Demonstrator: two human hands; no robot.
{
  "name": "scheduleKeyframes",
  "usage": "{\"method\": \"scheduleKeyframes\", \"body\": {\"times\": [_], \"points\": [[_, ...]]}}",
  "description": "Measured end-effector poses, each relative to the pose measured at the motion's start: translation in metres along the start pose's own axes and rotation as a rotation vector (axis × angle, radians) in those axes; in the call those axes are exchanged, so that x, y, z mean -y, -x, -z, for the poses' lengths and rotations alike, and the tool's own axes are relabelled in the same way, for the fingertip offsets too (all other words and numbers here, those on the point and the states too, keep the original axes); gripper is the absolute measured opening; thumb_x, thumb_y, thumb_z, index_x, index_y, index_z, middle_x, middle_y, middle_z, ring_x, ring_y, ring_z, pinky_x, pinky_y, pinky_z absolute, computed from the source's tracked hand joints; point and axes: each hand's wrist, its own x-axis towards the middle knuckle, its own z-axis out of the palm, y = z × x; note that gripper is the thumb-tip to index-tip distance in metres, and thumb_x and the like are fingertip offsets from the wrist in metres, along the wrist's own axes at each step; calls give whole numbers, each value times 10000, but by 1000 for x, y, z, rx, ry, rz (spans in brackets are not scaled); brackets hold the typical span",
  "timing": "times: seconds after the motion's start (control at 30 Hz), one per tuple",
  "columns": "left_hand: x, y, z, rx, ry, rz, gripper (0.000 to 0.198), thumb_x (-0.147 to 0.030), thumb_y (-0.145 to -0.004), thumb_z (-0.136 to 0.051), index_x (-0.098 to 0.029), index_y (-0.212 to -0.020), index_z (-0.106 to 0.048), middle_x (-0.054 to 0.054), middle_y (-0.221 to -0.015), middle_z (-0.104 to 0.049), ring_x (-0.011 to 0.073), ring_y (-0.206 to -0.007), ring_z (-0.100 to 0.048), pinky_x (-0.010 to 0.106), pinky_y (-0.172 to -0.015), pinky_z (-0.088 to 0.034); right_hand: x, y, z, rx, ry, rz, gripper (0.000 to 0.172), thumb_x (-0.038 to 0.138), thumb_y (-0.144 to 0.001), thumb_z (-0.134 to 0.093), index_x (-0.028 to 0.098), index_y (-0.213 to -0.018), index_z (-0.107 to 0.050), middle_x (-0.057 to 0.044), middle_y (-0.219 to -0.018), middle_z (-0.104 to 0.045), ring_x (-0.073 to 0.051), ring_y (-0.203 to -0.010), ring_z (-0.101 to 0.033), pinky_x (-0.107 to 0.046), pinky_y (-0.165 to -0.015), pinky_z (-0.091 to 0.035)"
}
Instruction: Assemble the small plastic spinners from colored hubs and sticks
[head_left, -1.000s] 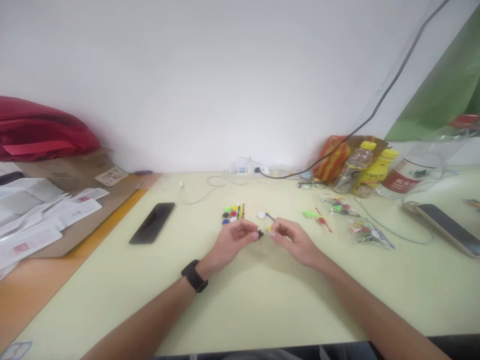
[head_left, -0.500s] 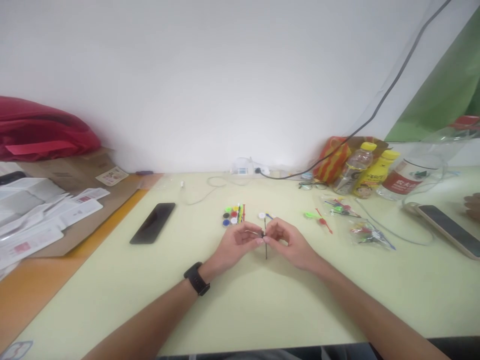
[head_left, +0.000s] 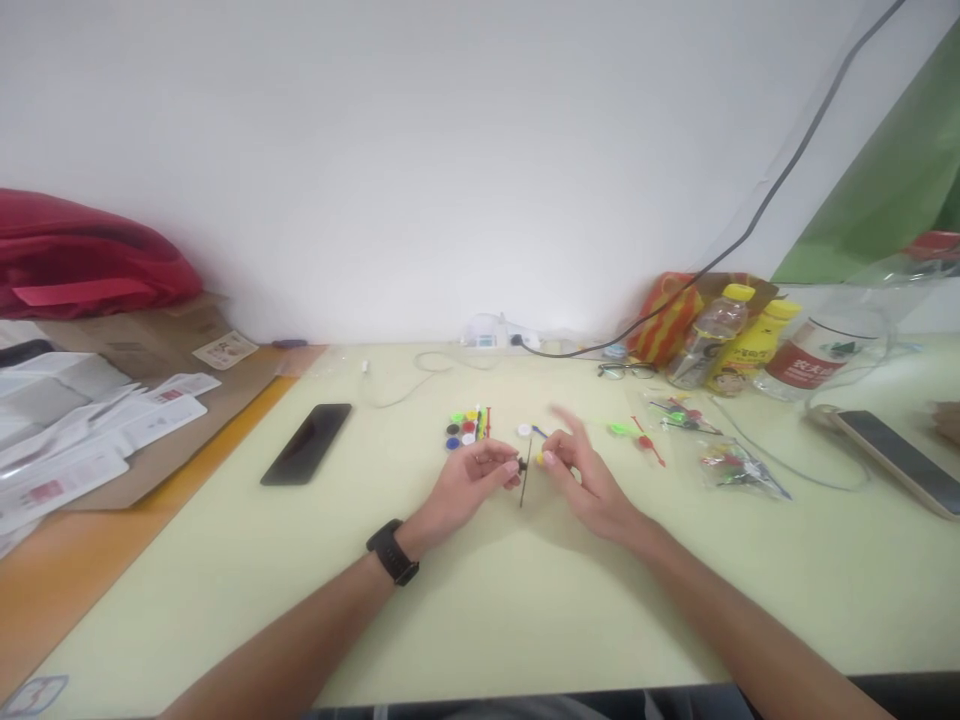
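Note:
My left hand (head_left: pixel 484 475) is closed, pinching a thin black arrow-like spinner piece (head_left: pixel 525 480) by its dark middle; the piece stands nearly upright in this view. Just right of it, my right hand (head_left: pixel 581 470) pinches a small yellow round piece (head_left: pixel 540 458) between thumb and a finger, while another finger points up, blurred. The yellow piece and the black one look slightly apart. Beyond my left hand lie several coloured round pieces (head_left: pixel 453 430) beside a row of narrow arrows (head_left: pixel 484 422). A white round piece (head_left: pixel 523 431) with a blue arrow (head_left: pixel 538 432) lies behind my hands.
Green and red spinner pieces (head_left: pixel 643 440) lie to the right, near bagged parts (head_left: pixel 739 465). One black phone (head_left: pixel 307 445) rests left, another phone (head_left: pixel 900 455) right. Bottles (head_left: pixel 806 350), glasses (head_left: pixel 626 371) and a cable (head_left: pixel 570 354) line the back; papers (head_left: pixel 67 450) cover the left.
My right hand has drawn slightly right, away from the black piece, and a finger has lifted. A yellow piece now shows in its pinch. The black piece has tilted slightly.

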Motion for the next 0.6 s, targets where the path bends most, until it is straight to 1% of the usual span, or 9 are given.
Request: {"method": "scheduleKeyframes", "body": {"times": [0.03,0.07,0.1,0.13,0.17,0.2,0.33,0.5,0.6], "points": [[0,0,0,-5,0,1,275,-356,-893,-759,-151,-1063,-693,55,-916,-706,156,-822,-678,296,-808,-548,0,-1,3,63,-13,-40,399,494,-1051,-408,205,-907,-643,7,-703,-495,-136,-573,-400,-301,-585,-378],[0,0,0,-9,0,2,275,-356,-894,-759,-151,-1064,-691,55,-918,-705,156,-823,-680,297,-809,-547,0,-2,5,124,-32,-74,535,520,-1056,-371,199,-669,-553,15,-603,-420,-132,-538,-358,-304,-562,-347],[1,1,1,-12,0,2,275,-356,-896,-757,-150,-1064,-689,55,-918,-705,156,-824,-682,297,-810,-547,1,-3,8,165,-55,-89,616,541,-1058,-344,205,-548,-428,23,-541,-341,-128,-516,-316,-309,-548,-316],[1,1,1,-13,-1,3,273,-357,-898,-755,-149,-1062,-687,55,-916,-704,156,-824,-683,298,-811,-547,2,-4,10,176,-76,-87,645,558,-1055,-340,210,-511,-342,29,-520,-291,-126,-511,-287,-312,-542,-291],[1,0,1,-13,-2,3,272,-358,-900,-752,-149,-1061,-685,55,-913,-704,156,-824,-683,299,-814,-547,4,-5,11,157,-90,-75,643,570,-1045,-367,212,-514,-312,32,-525,-282,-125,-519,-278,-311,-543,-274],[1,0,1,-10,-2,1,272,-359,-902,-750,-149,-1061,-684,55,-913,-703,156,-824,-682,302,-818,-546,6,-6,12,128,-97,-61,621,576,-1030,-417,210,-535,-330,33,-543,-303,-124,-534,-287,-307,-547,-268],[2,0,1,-4,-4,-11,273,-363,-894,-755,-155,-1057,-685,57,-931,-695,165,-836,-684,315,-823,-550,12,-7,8,77,-128,-76,433,541,-953,-616,205,-716,-483,42,-636,-413,-123,-589,-353,-277,-567,-299],[0,1,-1,13,2,-8,284,-360,-888,-761,-169,-1083,-682,47,-947,-674,161,-816,-684,317,-814,-552,12,-5,1,84,-106,-55,294,453,-939,-673,211,-851,-531,15,-780,-545,-135,-684,-491,-275,-653,-411],[-2,2,-2,40,10,-7,292,-348,-888,-762,-170,-1105,-686,53,-970,-673,156,-814,-676,308,-804,-549,13,-4,-1,105,-102,-51,234,404,-951,-667,216,-891,-543,8,-814,-583,-139,-700,-529,-282,-683,-440]]}}
